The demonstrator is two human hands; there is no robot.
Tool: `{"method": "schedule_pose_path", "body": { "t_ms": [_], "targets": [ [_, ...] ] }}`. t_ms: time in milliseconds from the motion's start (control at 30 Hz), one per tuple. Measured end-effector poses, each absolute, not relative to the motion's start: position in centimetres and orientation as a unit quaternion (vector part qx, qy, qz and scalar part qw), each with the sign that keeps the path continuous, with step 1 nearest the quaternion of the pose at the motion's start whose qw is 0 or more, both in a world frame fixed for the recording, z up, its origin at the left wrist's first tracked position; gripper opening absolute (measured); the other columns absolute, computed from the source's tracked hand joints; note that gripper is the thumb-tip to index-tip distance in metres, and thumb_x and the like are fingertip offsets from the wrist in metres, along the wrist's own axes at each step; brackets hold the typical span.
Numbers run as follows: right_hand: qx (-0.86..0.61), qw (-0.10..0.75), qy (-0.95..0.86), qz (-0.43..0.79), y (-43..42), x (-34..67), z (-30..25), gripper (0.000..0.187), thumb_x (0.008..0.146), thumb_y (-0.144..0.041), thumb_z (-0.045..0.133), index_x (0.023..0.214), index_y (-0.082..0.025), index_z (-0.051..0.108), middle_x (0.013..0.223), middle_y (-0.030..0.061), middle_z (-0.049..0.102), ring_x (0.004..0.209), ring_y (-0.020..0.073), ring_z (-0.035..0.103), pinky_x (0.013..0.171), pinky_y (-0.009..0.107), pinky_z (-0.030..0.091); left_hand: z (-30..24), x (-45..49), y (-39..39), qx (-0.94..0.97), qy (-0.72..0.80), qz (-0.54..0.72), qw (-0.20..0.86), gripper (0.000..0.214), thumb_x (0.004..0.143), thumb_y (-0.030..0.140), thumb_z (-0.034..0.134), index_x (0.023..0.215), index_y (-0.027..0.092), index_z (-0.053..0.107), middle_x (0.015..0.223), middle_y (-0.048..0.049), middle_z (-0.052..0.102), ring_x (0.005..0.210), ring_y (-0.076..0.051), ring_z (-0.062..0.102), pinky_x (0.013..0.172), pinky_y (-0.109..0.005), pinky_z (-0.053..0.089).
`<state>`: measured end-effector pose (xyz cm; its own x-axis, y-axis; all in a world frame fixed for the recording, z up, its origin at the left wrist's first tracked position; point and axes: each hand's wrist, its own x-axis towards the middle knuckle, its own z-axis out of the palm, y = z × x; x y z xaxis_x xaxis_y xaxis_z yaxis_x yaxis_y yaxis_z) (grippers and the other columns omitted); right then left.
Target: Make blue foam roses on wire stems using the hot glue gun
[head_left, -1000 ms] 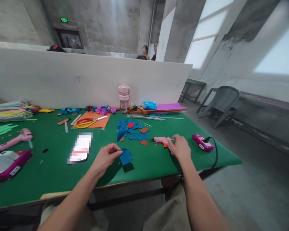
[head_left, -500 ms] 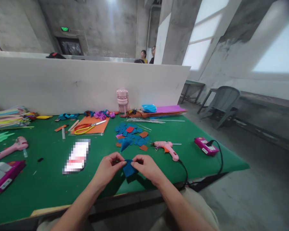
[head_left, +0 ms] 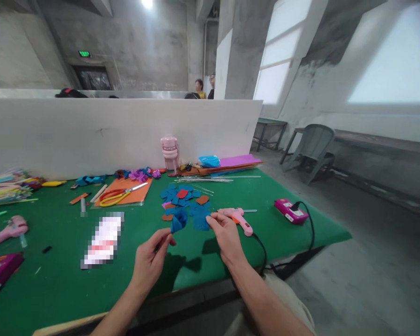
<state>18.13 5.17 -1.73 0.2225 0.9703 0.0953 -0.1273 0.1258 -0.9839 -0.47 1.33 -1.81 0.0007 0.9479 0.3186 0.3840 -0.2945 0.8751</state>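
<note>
My left hand [head_left: 150,261] is raised over the green table [head_left: 66,280], fingers pinched at the base of a rolled blue felt piece [head_left: 178,219]. My right hand [head_left: 227,235] pinches the edge of a flat blue felt piece [head_left: 200,219] beside it. Both pieces hang just above the table and cast shadows on it. A pile of blue, red and brown felt cut-outs [head_left: 182,196] lies right behind them. A pink glue gun [head_left: 236,215] rests on the table by my right fingers, its cable running off the front edge.
Red-and-yellow scissors [head_left: 121,195] lie on an orange sheet [head_left: 140,195]. A pink bottle [head_left: 170,151] stands by the white partition [head_left: 91,135]. A magenta box [head_left: 289,210] sits right, another glue gun [head_left: 7,228] left. A grey chair [head_left: 311,144] stands beyond; people are behind the partition.
My right hand left the glue gun and joined the left on the blue felt. Both hands have since lifted and parted, each pinching a blue piece. The camera tilted up.
</note>
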Motion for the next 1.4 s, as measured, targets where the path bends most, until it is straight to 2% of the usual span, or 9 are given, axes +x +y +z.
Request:
{"method": "schedule_pose_path", "body": {
  "t_ms": [133, 267, 333, 433, 567, 700, 833, 1033, 1400],
  "targets": [
    [-0.473, 0.629, -0.426, 0.447, 5.1, 18.1, -1.4, 0.021, 0.066, -0.036, 0.062, 0.066, -0.016, 0.058, 0.062, -0.0009, 0.049, 0.059, 0.0118, 0.043, 0.057, 0.023, 0.038, -1.6, 0.1, 1.1, 0.612, 0.513, 0.495, 0.342, 0.017, 0.079, 0.035, 0.054, 0.082, 0.02, 0.062, 0.067, -0.0003, 0.064, 0.057, -0.014, 0.056, 0.061, -0.024, 0.044],
    [-0.483, 0.633, -0.424, 0.431, 4.8, 17.8, -1.3, 0.021, 0.067, -0.037, 0.061, 0.065, -0.016, 0.056, 0.06, -0.0012, 0.049, 0.057, 0.0114, 0.043, 0.054, 0.022, 0.037, -1.7, 0.8, 1.4, 0.483, 0.489, 0.539, 0.487, 0.021, 0.073, 0.039, 0.061, 0.075, 0.018, 0.062, 0.077, -0.0022, 0.065, 0.066, -0.016, 0.059, 0.067, -0.028, 0.048],
    [-0.493, 0.628, -0.425, 0.427, 4.8, 17.6, -1.4, 0.021, 0.068, -0.036, 0.06, 0.064, -0.016, 0.056, 0.058, -0.0018, 0.049, 0.055, 0.0109, 0.042, 0.052, 0.022, 0.036, -1.9, 1.1, 1.6, 0.412, 0.464, 0.556, 0.553, 0.021, 0.068, 0.037, 0.067, 0.072, 0.017, 0.062, 0.082, -0.0023, 0.065, 0.068, -0.014, 0.057, 0.066, -0.026, 0.048],
    [-0.507, 0.617, -0.435, 0.417, 4.8, 17.3, -1.4, 0.02, 0.069, -0.035, 0.058, 0.063, -0.016, 0.056, 0.055, -0.0025, 0.049, 0.052, 0.0104, 0.042, 0.05, 0.022, 0.035, -2.3, 1.4, 1.9, 0.365, 0.459, 0.55, 0.595, 0.021, 0.063, 0.033, 0.073, 0.068, 0.016, 0.063, 0.079, -0.0016, 0.063, 0.062, -0.008, 0.051, 0.059, -0.019, 0.043],
    [-0.535, 0.608, -0.482, 0.335, 4.5, 17.4, -0.8, 0.018, 0.072, -0.032, 0.054, 0.063, -0.017, 0.059, 0.057, -0.0005, 0.057, 0.055, 0.0128, 0.049, 0.055, 0.024, 0.04, -2.2, 1.7, 1.9, 0.386, 0.462, 0.513, 0.612, 0.025, 0.061, 0.036, 0.073, 0.068, 0.015, 0.061, 0.074, -0.0012, 0.06, 0.053, -0.006, 0.042, 0.051, -0.018, 0.037],
    [-0.534, 0.605, -0.527, 0.266, 3.8, 17.5, 0.0, 0.018, 0.075, -0.031, 0.051, 0.065, -0.018, 0.06, 0.063, 0.0016, 0.061, 0.06, 0.0148, 0.054, 0.06, 0.025, 0.042, -2.2, 1.9, 1.6, 0.462, 0.469, 0.487, 0.574, 0.028, 0.066, 0.041, 0.068, 0.066, 0.014, 0.062, 0.064, 0.0, 0.054, 0.051, -0.007, 0.036, 0.047, -0.019, 0.03],
    [-0.517, 0.607, -0.526, 0.297, 3.2, 17.1, 0.2, 0.02, 0.076, -0.033, 0.051, 0.067, -0.018, 0.06, 0.062, 0.001, 0.061, 0.059, 0.0145, 0.054, 0.059, 0.025, 0.043, -2.3, 2.1, 1.4, 0.493, 0.464, 0.485, 0.554, 0.025, 0.069, 0.039, 0.066, 0.065, 0.015, 0.062, 0.058, 0.002, 0.05, 0.05, -0.007, 0.033, 0.045, -0.019, 0.026],
    [-0.518, 0.602, -0.517, 0.32, 3.0, 16.8, 0.3, 0.019, 0.075, -0.031, 0.053, 0.066, -0.017, 0.061, 0.061, 0.0012, 0.062, 0.059, 0.0145, 0.055, 0.06, 0.025, 0.044, -1.8, 2.7, 1.1, 0.471, 0.443, 0.48, 0.593, 0.024, 0.071, 0.037, 0.064, 0.063, 0.014, 0.06, 0.053, 0.0042, 0.043, 0.045, -0.004, 0.027, 0.041, -0.018, 0.019],
    [-0.505, 0.607, -0.515, 0.335, 2.8, 16.4, 0.2, 0.02, 0.075, -0.031, 0.054, 0.064, -0.016, 0.059, 0.059, 0.0, 0.059, 0.055, 0.0127, 0.052, 0.055, 0.023, 0.041, -1.5, 3.2, 0.6, 0.459, 0.47, 0.467, 0.592, 0.026, 0.069, 0.039, 0.066, 0.067, 0.014, 0.063, 0.052, 0.0047, 0.043, 0.042, -0.003, 0.025, 0.039, -0.018, 0.014]
  ]
}}
